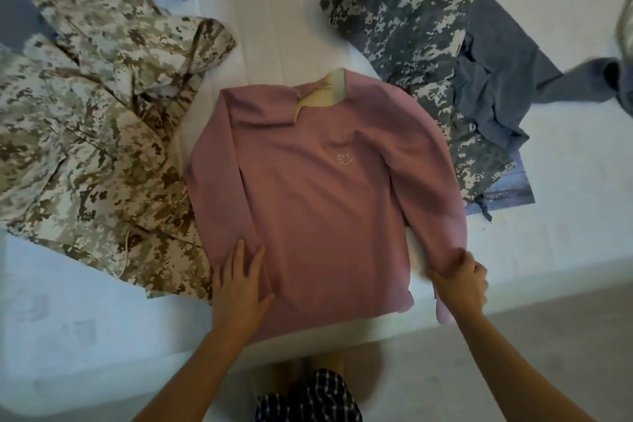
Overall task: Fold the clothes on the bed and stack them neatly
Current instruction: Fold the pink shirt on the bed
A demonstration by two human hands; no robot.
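Head view, looking down on a white bed (75, 329).

- Pink long-sleeved fleece sweatshirt with a cream collar lining (318, 188): lies flat, chest side up, collar away from the person. Its hem reaches the bed's near edge.
- Left grip (239, 288): bare hand, fingers straight and spread, palm pressed flat on the sweatshirt's lower left corner, near the hem.
- Right grip (459, 281): fingers curled tight round the end of the sweatshirt's right sleeve (442, 181), at the near edge of the bed. The cuff pokes out below the fist, over the edge.
- Tan desert-camouflage garment (96, 120): rumpled heap on the left. Its near edge touches the sweatshirt's left sleeve and side.
- Grey digital-camouflage garment (411, 17): far right, touching the sweatshirt's right shoulder. A slate-blue crumpled garment (496, 89) lies against it.
- Open room: a bare strip of sheet runs from the collar between the two camouflage heaps. More bare sheet lies at the near left corner and right of the held sleeve.
- Grey floor (513, 346) lies below the bed's edge.
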